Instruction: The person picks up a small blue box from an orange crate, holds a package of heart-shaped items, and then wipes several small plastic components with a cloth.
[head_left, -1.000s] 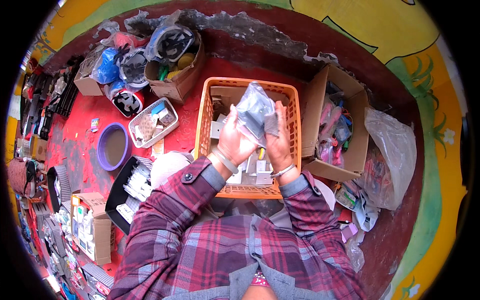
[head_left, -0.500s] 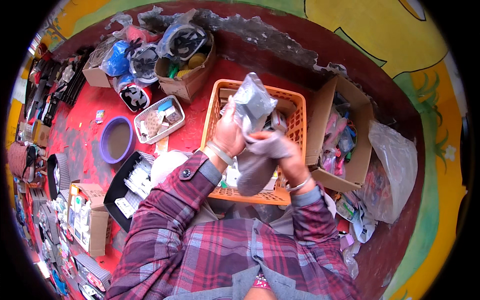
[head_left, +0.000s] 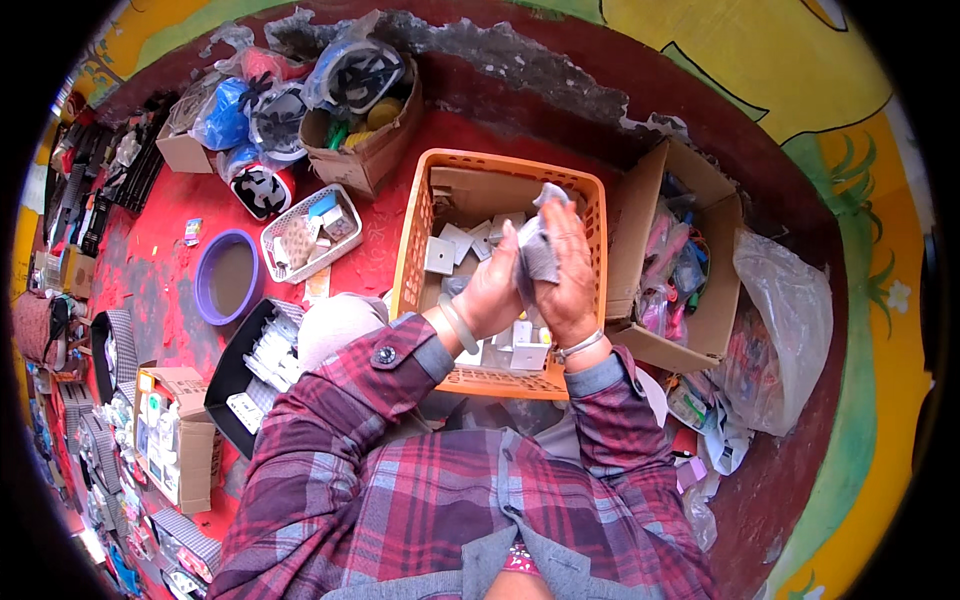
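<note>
Both hands are raised together over an orange plastic crate (head_left: 418, 245) on the red floor. My left hand (head_left: 492, 290) and my right hand (head_left: 568, 270) press a crumpled clear plastic bag (head_left: 538, 250) between them. The bag is bunched into a small wad, with a bit sticking up above my right fingers. Inside the crate lie several white square switch plates (head_left: 440, 255) and a flat cardboard piece (head_left: 475, 190). A bangle rings each wrist, and plaid sleeves cover my forearms.
An open cardboard box (head_left: 700, 300) of coloured packets stands right of the crate, with a large clear bag (head_left: 785, 330) beyond it. To the left are a white basket (head_left: 305, 235), a purple bowl (head_left: 228, 280), a black tray (head_left: 255, 360) and more boxes.
The plastic bag was held up and spread out a second ago. It is now crushed into a small wad between both hands, which have come closer together over the crate.
</note>
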